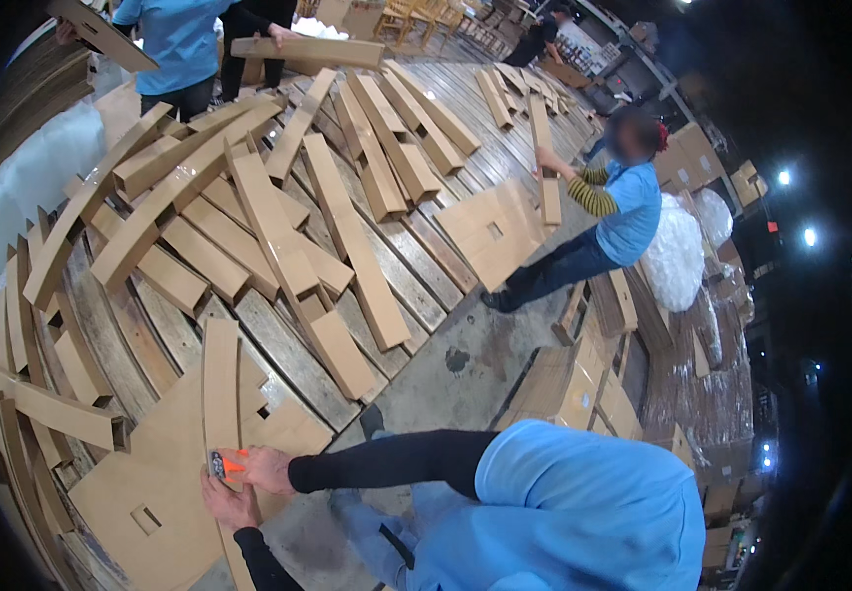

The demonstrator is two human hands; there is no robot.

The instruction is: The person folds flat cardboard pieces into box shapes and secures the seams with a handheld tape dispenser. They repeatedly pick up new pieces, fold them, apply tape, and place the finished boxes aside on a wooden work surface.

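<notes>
Orange tape dispenser [226, 463], lower left of frame, gripped against long folded cardboard strip [220, 394]; strip brown, flat, running upward across flat cardboard sheet [140, 492] with rectangular cutout.

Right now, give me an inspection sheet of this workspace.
Surface: plank floor, with a concrete patch.
Job's things: orange tool on a cardboard strip, over a flat sheet.
Clutter: loose strips strewn across the planks.
Hands: right hand grips the tool; left hand rests on the strip.
Cables: nothing seen.
Surroundings: co-worker bent over a panel; plastic bag; cardboard stack.
</notes>
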